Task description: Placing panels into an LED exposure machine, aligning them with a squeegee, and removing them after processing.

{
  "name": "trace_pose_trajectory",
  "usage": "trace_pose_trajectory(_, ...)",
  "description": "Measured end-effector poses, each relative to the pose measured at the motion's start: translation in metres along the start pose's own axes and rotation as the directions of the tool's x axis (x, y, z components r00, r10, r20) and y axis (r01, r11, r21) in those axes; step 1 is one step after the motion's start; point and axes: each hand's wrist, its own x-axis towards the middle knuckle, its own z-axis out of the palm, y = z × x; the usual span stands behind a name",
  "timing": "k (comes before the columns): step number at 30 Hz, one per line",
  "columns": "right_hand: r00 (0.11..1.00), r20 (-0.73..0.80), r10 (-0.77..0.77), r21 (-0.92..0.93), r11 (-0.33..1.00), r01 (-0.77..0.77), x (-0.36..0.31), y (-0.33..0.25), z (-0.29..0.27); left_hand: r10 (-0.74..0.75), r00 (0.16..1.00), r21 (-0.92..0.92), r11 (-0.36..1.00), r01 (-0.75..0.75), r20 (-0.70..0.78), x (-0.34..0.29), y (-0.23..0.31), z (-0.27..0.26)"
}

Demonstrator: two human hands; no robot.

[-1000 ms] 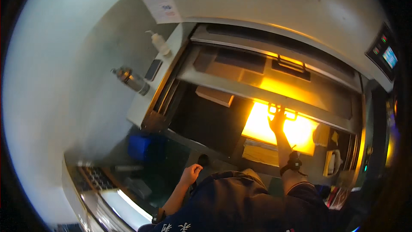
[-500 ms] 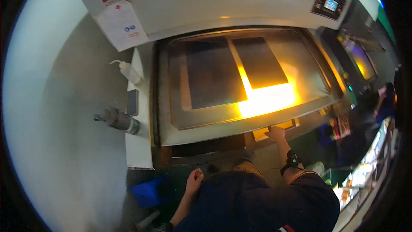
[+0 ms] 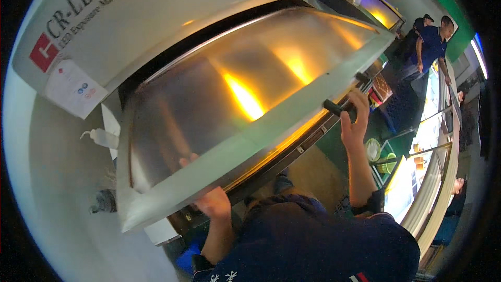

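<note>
The wide framed lid (image 3: 250,151) of the exposure machine stands lifted and tilted in front of me, its clear sheet (image 3: 203,104) reflecting yellow light. My left hand (image 3: 214,202) grips the lid's front edge near its left end, some fingers hidden by the frame. On the right, my right hand (image 3: 356,117) is closed round a black handle (image 3: 334,107) at the lid's front edge. Yellow light shows along the gap between the lid and the machine's dark bed (image 3: 300,150). What lies on the bed is hidden by the lid.
A white squeeze bottle (image 3: 103,138) and a dark grey bottle (image 3: 106,201) stand left of the lid. The machine's pale housing (image 3: 172,15) overhangs the back. Two co-workers (image 3: 434,42) are at the far right, beyond a bright light table (image 3: 402,193). A blue bin (image 3: 189,258) stands low on the left.
The lid has risen from lying flat and now tilts. My left hand has gone from beside my body to its edge; my right hand has moved up with the handle. My view has turned right.
</note>
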Motion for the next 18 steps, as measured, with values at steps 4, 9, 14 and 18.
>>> trace_pose_trajectory(4,0.971,-0.080,0.224,0.183,0.961,-0.206,-0.033,0.063,0.061,0.009,1.000,-0.081,0.997,-0.010,-0.013,0.038,0.021,0.035)
trace_pose_trajectory(9,0.812,0.478,0.334,-0.001,0.925,-0.380,-0.146,0.267,0.200,-0.137,0.906,-0.189,0.980,0.065,-0.402,0.121,0.053,0.138)
trace_pose_trajectory(14,0.846,0.329,0.420,-0.397,0.874,-0.280,-0.152,0.287,0.300,0.231,0.940,-0.001,0.971,-0.239,-0.250,0.104,0.077,0.074)
trace_pose_trajectory(18,0.776,0.351,0.524,-0.428,0.827,-0.365,-0.137,0.293,0.303,0.355,0.892,0.298,0.915,-0.270,-0.279,0.128,0.085,0.084)
